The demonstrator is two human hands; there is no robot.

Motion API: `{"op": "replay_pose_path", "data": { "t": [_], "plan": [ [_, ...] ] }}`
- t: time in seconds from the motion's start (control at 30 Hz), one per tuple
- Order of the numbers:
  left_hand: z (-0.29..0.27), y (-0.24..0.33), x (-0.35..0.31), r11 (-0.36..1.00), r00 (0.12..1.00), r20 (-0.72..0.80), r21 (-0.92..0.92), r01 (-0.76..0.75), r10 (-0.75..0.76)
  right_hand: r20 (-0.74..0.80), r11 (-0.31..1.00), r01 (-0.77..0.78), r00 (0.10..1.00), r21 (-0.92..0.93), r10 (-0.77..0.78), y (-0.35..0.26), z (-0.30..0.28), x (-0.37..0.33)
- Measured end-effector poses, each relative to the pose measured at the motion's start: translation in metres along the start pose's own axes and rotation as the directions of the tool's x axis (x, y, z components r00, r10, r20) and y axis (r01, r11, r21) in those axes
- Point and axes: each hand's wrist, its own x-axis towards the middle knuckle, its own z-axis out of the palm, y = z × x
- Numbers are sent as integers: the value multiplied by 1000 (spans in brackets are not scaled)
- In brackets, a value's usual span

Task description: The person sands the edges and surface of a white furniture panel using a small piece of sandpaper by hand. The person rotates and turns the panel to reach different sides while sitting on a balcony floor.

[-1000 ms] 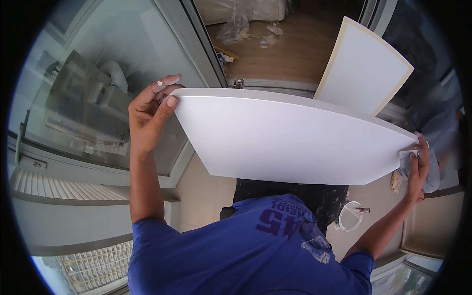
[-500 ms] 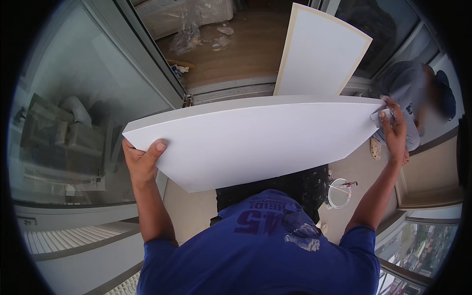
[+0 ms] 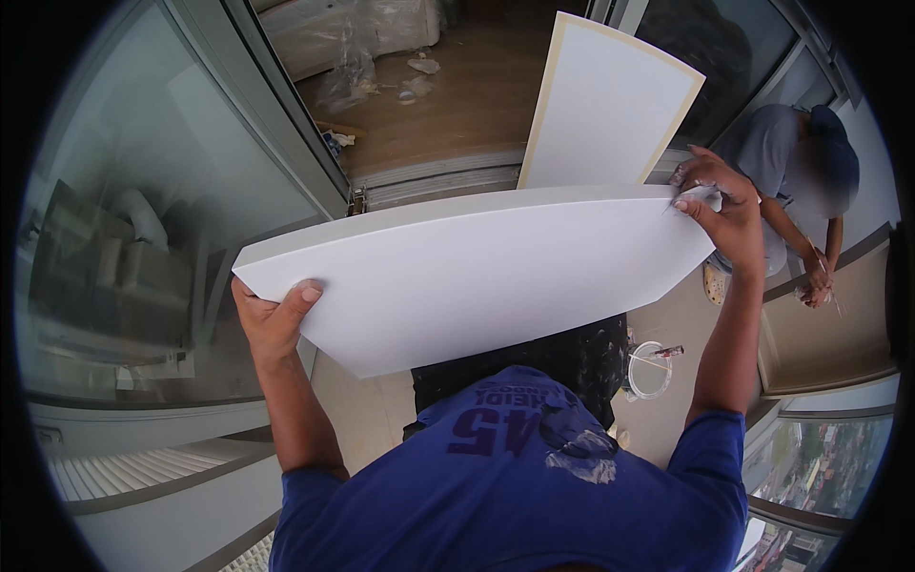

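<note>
A thick white panel [image 3: 477,272] lies across in front of me, tilted, its long far edge facing the doorway. My left hand [image 3: 274,319] grips its left corner, thumb on top and fingers curled beneath. At the right far corner, my right hand [image 3: 732,208] pinches a small folded pale piece [image 3: 703,194] against the panel's edge. Whether that piece is sandpaper or cloth, I cannot tell. White smudges mark the fingers of this hand. Dark paint-spotted cloth [image 3: 534,353] shows below the panel's near edge.
A second white panel [image 3: 610,114] with a tan border stands upright by the doorway. On the floor at right sits a white bucket [image 3: 651,386] with a brush [image 3: 670,352] across it. Another person [image 3: 767,148] crouches at far right. Glass door [image 3: 162,191] at left.
My right hand has risen from the panel's right side edge to its far corner, with the pale piece. My left hand keeps its hold. The other person's hands have come into view.
</note>
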Motion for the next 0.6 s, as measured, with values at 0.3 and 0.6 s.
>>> {"op": "replay_pose_path", "data": {
  "t": [0.3,0.6],
  "plan": [
    [-6,-6,-4,1000,1000,-2,-8,-28,28,109,974,220,968,60,-226,-100,82,66],
    [-24,-15,-12,998,1000,-16,54,19,-18,128,973,229,965,25,-230,-118,87,64]
  ]
}}
